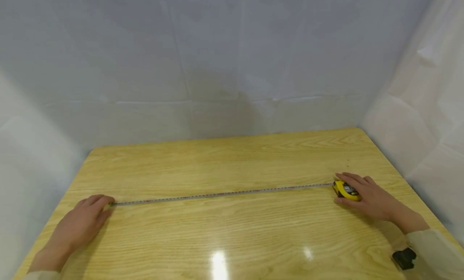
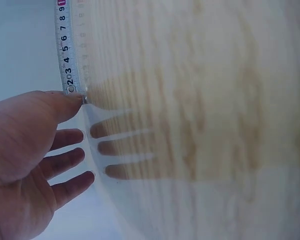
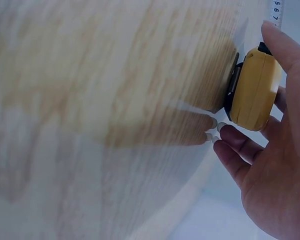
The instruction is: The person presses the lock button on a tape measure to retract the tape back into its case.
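Observation:
A tape measure with a yellow and black case (image 1: 340, 190) lies toward the right of the table, its blade (image 1: 224, 193) drawn out nearly straight across the wood. My right hand (image 1: 373, 197) grips the case from the right, thumb on the near side and fingers over the far side. In the right wrist view the yellow case (image 3: 256, 92) sits between thumb and fingers. At the far left end, my left hand (image 1: 77, 223) pinches the blade's tip. The left wrist view shows the thumb over that tip, beside the low numbers of the blade (image 2: 66, 47); the hook is mostly hidden.
Both hands are over a light wooden table (image 1: 224, 163) with rounded far corners. White sheeting (image 1: 217, 70) hangs behind it and along both sides. A small black device (image 1: 404, 258) is at the right wrist, by the sleeve (image 1: 431, 247). Light reflects off the tabletop's near part.

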{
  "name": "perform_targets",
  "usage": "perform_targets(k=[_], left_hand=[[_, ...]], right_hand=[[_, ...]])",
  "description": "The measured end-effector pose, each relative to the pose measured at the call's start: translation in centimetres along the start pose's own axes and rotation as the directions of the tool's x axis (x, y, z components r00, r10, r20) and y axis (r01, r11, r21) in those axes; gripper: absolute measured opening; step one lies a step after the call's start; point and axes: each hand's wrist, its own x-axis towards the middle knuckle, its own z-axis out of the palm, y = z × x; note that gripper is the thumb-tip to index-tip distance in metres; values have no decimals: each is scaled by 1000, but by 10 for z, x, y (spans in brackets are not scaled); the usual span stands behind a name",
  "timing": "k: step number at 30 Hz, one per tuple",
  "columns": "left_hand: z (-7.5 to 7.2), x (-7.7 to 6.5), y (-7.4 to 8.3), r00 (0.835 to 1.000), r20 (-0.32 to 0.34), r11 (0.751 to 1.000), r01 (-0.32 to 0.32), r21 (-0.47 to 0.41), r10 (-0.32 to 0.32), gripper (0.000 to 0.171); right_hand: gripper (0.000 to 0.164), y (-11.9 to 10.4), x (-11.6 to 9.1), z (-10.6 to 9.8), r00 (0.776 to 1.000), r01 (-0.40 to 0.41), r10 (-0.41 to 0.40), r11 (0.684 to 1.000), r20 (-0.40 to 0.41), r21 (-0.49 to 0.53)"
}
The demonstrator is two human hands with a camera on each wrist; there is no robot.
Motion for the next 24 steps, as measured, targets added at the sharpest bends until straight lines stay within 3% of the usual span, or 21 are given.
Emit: perform_targets(k=[7,19,24], left_hand=[[0,1,0,1000,20,1000,13,-20,-12,19],[-2,8,-4,999,40,1000,2,-5,-2,18],[-2,12,-8,997,58,999,-44,-16,44,18]], right_hand=[[72,-1,1,-1,1000,21,-21,1000,-14,-16],[56,-2,5,-2,998,63,-63,998,-21,-1],[54,-1,6,0,997,73,-73,997,-33,4]])
